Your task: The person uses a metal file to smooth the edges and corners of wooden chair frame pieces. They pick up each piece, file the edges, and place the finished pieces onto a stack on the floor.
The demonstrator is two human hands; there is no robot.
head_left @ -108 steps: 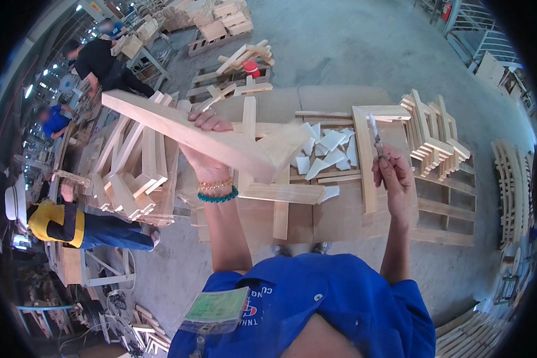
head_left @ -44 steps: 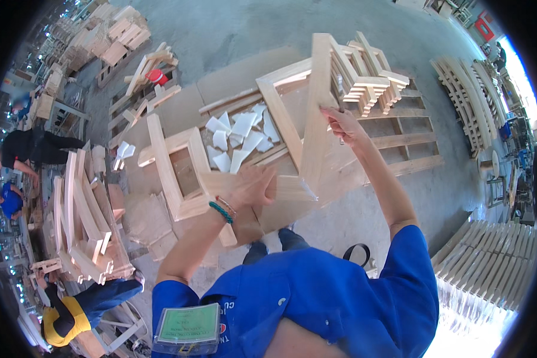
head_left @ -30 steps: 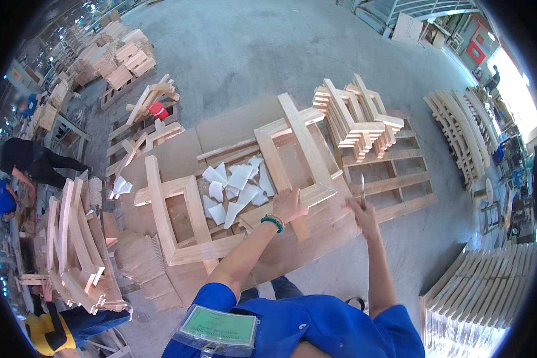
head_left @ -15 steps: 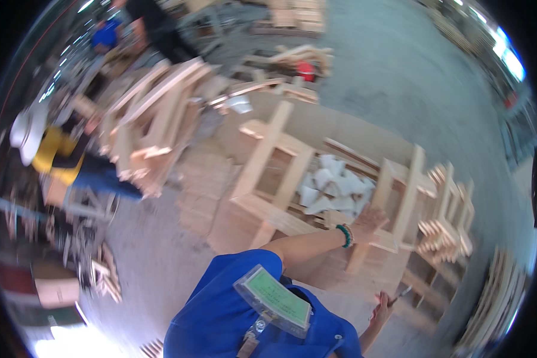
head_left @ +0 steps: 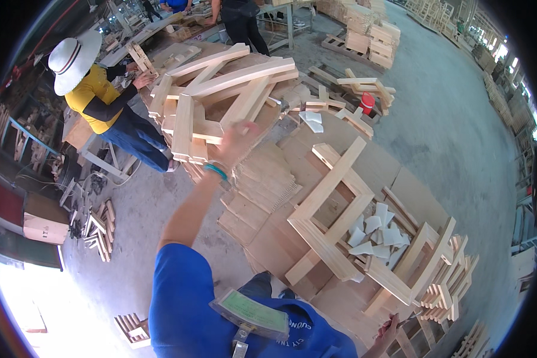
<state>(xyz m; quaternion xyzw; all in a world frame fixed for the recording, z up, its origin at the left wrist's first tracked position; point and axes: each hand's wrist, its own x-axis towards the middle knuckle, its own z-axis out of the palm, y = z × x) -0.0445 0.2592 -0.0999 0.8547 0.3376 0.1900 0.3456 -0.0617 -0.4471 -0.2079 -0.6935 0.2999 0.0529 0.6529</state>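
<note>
My left hand (head_left: pixel 237 143), blurred by motion, reaches out over the near edge of a pile of pale wooden frames (head_left: pixel 244 77). Its fingers look stretched out, and whether they touch the wood I cannot tell. Low at the right, my right hand (head_left: pixel 389 329) is closed round a slim tool with a metal tip, now mostly hidden. Near it, on a cardboard-covered surface (head_left: pixel 268 224), lean a wooden frame (head_left: pixel 331 197) and a second wooden frame (head_left: pixel 409 280). White crumpled pieces (head_left: pixel 379 232) lie between these two.
A person in a yellow top and white hat (head_left: pixel 95 95) works beyond the pile at the left. More wooden frames (head_left: pixel 447 286) stand stacked at the right. A red container (head_left: pixel 367 102) sits among wood pieces farther off. Loose wooden parts (head_left: pixel 101 230) lie on the floor at left.
My left hand has left the right-hand wooden frame and swung left to the pile. My view has turned left. The right hand stays low at the right, still closed.
</note>
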